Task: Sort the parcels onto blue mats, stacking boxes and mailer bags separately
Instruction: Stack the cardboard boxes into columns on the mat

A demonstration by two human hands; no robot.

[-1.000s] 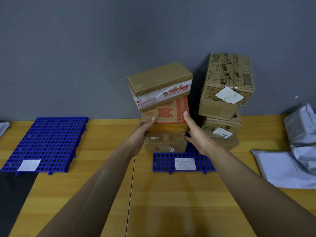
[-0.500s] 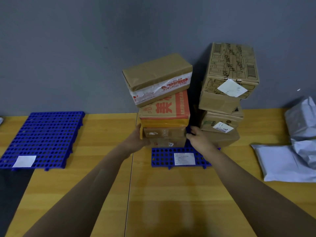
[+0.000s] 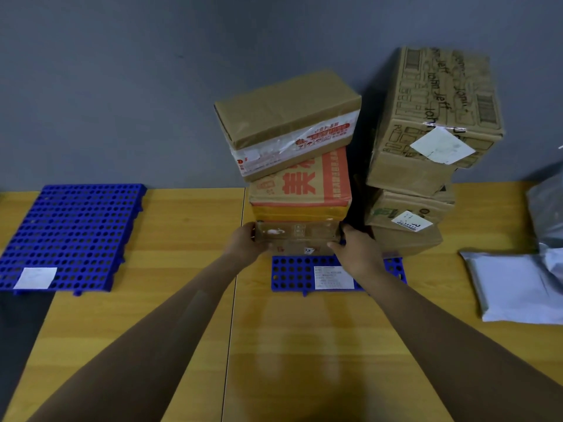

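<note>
A stack of cardboard boxes stands on the middle blue mat (image 3: 292,274). Its top box (image 3: 286,117) is plain brown and skewed, over an orange-printed box (image 3: 301,181) and a flat brown box (image 3: 297,234) low in the stack. My left hand (image 3: 243,242) presses on the left end of that flat box and my right hand (image 3: 358,249) on its right end. A second, taller pile of boxes (image 3: 432,117) stands just to the right. An empty blue mat (image 3: 73,233) lies at the left. Grey mailer bags (image 3: 518,287) lie at the right.
A grey wall runs close behind the wooden table (image 3: 182,300). Each mat carries a white label (image 3: 35,277). A seam runs down the table between my arms. More crumpled mailer bags (image 3: 548,208) sit at the far right edge.
Both hands have slid down from the sides of the orange-printed box to the ends of the flat box below it. The stack has stayed in place on the mat.
</note>
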